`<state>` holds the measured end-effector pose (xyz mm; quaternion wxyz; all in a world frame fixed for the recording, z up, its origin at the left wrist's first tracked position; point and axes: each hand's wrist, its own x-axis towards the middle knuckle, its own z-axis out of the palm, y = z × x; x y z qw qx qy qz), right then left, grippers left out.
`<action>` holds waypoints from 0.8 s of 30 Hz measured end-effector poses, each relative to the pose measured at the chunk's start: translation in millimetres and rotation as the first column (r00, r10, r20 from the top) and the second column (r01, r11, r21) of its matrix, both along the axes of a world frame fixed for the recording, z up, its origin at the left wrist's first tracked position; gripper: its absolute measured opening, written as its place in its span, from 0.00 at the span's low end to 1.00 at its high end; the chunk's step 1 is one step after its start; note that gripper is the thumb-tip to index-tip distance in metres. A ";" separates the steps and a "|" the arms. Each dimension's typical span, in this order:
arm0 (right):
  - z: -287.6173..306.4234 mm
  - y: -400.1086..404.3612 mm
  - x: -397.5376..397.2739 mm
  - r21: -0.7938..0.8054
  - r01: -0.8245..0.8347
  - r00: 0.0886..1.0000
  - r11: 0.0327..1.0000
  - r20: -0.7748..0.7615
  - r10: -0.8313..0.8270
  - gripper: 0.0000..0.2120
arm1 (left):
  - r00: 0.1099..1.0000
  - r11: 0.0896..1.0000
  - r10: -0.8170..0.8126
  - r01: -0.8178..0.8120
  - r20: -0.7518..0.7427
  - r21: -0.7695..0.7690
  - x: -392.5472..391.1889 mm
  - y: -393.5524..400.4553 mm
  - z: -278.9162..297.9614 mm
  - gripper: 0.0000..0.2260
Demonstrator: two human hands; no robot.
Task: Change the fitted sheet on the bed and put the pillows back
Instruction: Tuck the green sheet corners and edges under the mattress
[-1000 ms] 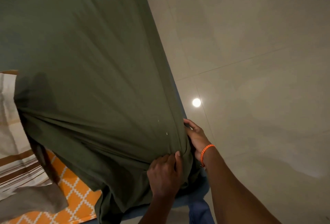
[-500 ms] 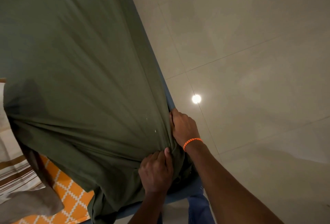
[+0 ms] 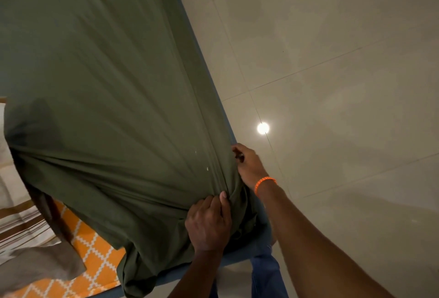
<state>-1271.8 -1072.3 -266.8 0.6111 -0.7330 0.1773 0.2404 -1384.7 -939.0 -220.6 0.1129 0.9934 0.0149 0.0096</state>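
**Both hands at the near corner of the sheet**

The green sheet (image 3: 107, 95) covers most of the mattress (image 3: 247, 253), pulled taut, with creases fanning toward the near right corner. A thin blue strip of mattress shows along the right edge and under the near corner.

Left hand (image 3: 207, 223): fingers curled, gripping a gathered bunch of sheet at the corner. Thumb lies up along the fold. The bunch sits directly under and ahead of the knuckles; loose cloth hangs below the hand, over the near edge.

Right hand (image 3: 249, 167): on the right side of the same corner, fingers curled against the sheet's edge where it meets the blue strip. Fingertips are partly hidden by the cloth, but the hand appears to pinch the hem. An orange band (image 3: 264, 183) circles the wrist.

The two hands are near each other, with the bunched corner between them.

Left of the bed: an orange patterned cloth (image 3: 90, 262), a striped cloth (image 3: 21, 221) and a grey cloth (image 3: 40, 266). Tiled floor (image 3: 344, 83) to the right, with a bright light spot (image 3: 263, 128) reflected on it.
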 end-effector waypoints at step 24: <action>-15.0 10.4 37.6 -0.802 -0.375 0.848 0.465 -0.094 0.522 0.18 | 1.000 0.998 -0.001 0.002 0.013 -0.060 0.1 2.8 1.1 0.19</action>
